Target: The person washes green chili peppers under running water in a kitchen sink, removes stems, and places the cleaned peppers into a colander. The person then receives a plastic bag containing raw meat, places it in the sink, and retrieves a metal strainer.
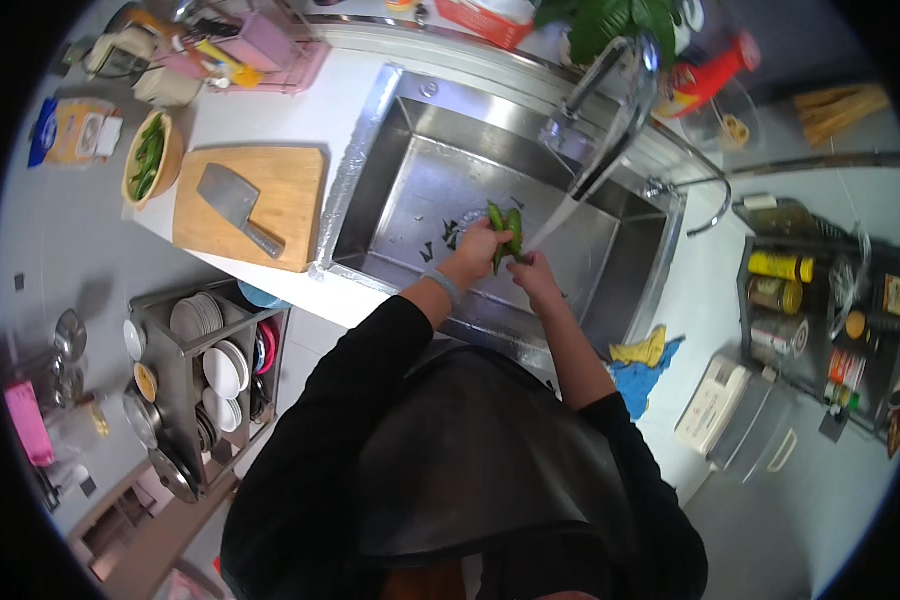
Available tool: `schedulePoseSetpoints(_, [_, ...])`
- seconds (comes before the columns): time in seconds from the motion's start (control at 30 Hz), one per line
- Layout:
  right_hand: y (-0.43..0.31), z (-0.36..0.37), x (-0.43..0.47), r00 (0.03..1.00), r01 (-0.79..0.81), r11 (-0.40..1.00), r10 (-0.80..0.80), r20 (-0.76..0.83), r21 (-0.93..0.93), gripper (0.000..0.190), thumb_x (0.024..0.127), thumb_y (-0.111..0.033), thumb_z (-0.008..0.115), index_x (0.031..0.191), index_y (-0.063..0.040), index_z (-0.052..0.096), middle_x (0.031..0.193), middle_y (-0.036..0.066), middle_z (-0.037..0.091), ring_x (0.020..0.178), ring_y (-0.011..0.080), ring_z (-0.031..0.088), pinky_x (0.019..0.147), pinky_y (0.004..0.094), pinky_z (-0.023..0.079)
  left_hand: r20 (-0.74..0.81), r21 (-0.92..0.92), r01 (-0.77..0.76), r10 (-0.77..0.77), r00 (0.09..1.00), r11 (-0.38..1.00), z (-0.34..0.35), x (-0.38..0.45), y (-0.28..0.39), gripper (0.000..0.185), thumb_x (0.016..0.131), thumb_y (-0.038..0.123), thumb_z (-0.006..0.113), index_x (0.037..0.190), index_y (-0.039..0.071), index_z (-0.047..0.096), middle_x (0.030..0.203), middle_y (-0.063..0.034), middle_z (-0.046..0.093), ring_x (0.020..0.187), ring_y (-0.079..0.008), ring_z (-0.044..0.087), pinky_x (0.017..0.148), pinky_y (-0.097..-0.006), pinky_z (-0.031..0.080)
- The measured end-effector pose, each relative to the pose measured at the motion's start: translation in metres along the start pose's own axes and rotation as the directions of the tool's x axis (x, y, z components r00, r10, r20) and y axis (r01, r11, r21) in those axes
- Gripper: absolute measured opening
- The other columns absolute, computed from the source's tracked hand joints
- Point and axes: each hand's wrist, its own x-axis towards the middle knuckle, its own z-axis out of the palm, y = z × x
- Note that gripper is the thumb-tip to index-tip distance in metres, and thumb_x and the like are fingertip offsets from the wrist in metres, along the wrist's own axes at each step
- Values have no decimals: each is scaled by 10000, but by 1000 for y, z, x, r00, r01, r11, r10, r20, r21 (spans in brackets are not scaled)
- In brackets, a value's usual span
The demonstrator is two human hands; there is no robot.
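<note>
Over the stainless-steel sink (435, 169), my left hand (476, 253) grips a few long green peppers (513, 222). The fingers of my right hand (538, 282) pinch the lower end of one of them. Water streams from the pull-down tap (607, 154) just right of the peppers. Dark green scraps (450, 231), apparently pepper stems, lie on the sink floor left of my hands, around the drain. My left hand partly covers the peppers.
Left of the sink, a cleaver (232, 196) rests on a wooden cutting board (292, 195). Beside it stands a beige bowl (171, 171) of green peppers. Yellow and blue cloths (641, 379) lie on the right counter. A dish rack (195, 349) with plates stands lower left.
</note>
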Motion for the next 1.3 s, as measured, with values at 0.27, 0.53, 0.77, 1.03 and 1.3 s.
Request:
schedulePoseSetpoints(0.27, [7, 8, 30, 998, 25, 751, -57, 27, 660, 217, 843, -170, 592, 997, -22, 561, 911, 59, 576, 812, 152, 555, 718, 305, 446, 128, 253, 23, -57, 990, 967, -2, -23, 3, 293, 769, -57, 621, 1053, -4, 569, 988, -95, 622, 907, -208, 603, 825, -328, 475])
schedulePoseSetpoints(0.53, [1, 15, 59, 969, -135, 791, 232, -88, 596, 231, 889, -225, 601, 989, -16, 594, 936, 87, 603, 821, 176, 584, 690, 326, 481, 181, 700, -265, 195, 964, 664, 2, -39, -14, 202, 818, 57, 637, 998, -26, 596, 881, -40, 631, 792, -128, 581, 724, -287, 471])
schedulePoseSetpoints(0.77, [-5, 30, 29, 993, -25, 629, -73, 91, 777, 357, 872, -232, 632, 1133, -6, 541, 1022, 106, 604, 898, 201, 602, 809, 314, 479, -37, 474, -20, 43, 998, 880, -28, -16, -7, 287, 945, 236, 491, 1084, -1, 570, 981, -58, 613, 871, -136, 565, 765, -284, 453])
schedulePoseSetpoints(1.03, [2, 5, 18, 992, 46, 909, -89, 87, 413, 439, 792, -64, 650, 1199, -31, 488, 1016, 87, 599, 895, 177, 591, 788, 299, 477, 28, -13, 158, -157, 987, 987, 4, -24, -5, 307, 936, 212, 482, 1171, 17, 524, 1098, -100, 560, 1053, -212, 513, 914, -361, 398])
schedulePoseSetpoints(1.3, [15, -18, 4, 974, 226, 922, -206, 96, -314, 584, 726, -4, 682, 1266, -56, 466, 1083, 124, 606, 1011, 254, 586, 873, 339, 452, 525, 850, -512, 278, 804, -124, -6, -31, 16, 315, 879, 267, 554, 1035, -7, 559, 967, -184, 596, 967, -358, 551, 815, -437, 437])
